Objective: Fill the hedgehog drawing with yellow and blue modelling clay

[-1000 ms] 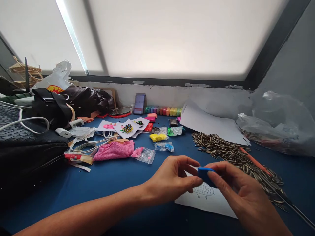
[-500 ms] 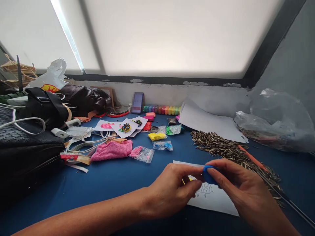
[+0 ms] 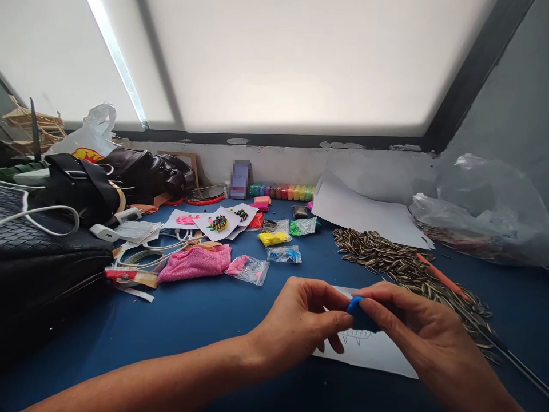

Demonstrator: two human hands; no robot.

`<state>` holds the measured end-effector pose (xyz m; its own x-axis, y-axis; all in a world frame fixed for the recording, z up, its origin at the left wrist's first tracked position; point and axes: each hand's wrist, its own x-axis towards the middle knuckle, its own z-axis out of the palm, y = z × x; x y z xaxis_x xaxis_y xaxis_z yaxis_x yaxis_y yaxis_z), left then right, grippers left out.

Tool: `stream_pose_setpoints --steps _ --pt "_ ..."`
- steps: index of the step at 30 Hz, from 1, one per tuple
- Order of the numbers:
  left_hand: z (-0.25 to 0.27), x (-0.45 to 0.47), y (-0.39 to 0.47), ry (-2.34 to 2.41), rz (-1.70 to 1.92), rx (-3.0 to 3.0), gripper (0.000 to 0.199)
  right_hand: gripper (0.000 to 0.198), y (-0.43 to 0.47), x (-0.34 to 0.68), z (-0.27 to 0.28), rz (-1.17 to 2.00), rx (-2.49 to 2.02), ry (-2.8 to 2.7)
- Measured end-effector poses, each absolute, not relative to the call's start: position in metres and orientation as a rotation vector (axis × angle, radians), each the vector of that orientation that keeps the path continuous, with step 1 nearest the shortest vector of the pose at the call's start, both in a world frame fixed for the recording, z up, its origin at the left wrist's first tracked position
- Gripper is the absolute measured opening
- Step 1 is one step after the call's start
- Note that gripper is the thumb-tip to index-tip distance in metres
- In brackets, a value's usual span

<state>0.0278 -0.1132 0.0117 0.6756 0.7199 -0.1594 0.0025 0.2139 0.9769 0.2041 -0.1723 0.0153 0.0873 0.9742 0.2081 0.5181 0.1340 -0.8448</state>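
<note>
A flattened lump of blue modelling clay (image 3: 361,318) is pinched between both hands, above a white paper (image 3: 381,356). My left hand (image 3: 295,320) grips its left edge between thumb and fingers. On the other side, my right hand (image 3: 424,329) holds it with thumb and forefinger, and the clay's upper edge curls over. Part of a pencil-like drawing shows on the paper beneath; the hands and clay cover the rest. Small bags of blue clay (image 3: 283,254), yellow clay (image 3: 274,238) and pink clay (image 3: 247,269) lie farther back.
Striped sunflower seeds (image 3: 377,250) are heaped at right, with an orange-handled tool (image 3: 441,277) across them. Blank paper sheets (image 3: 360,200) lean at the back. A pink cloth (image 3: 195,263), decorated paper cutouts (image 3: 218,223) and a black bag (image 3: 51,274) occupy the left.
The blue clay has tilted and its upper edge is now folded over. My left thumb has come up against it, and the fingers have shifted.
</note>
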Motion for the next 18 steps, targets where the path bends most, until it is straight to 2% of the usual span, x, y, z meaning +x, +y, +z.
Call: stream_pose_setpoints --steps 4,8,18 --pt "0.01 0.028 -0.113 0.692 0.595 1.267 0.042 0.03 -0.173 0.206 0.015 0.603 -1.533 -1.543" --pt "0.012 0.029 -0.115 0.628 0.613 1.31 0.034 0.031 -0.172 0.205 0.016 0.518 -1.573 -1.561" --pt "0.017 0.03 -0.113 0.688 0.572 1.197 0.041 0.034 -0.175 0.198 0.016 0.625 -1.536 -1.526"
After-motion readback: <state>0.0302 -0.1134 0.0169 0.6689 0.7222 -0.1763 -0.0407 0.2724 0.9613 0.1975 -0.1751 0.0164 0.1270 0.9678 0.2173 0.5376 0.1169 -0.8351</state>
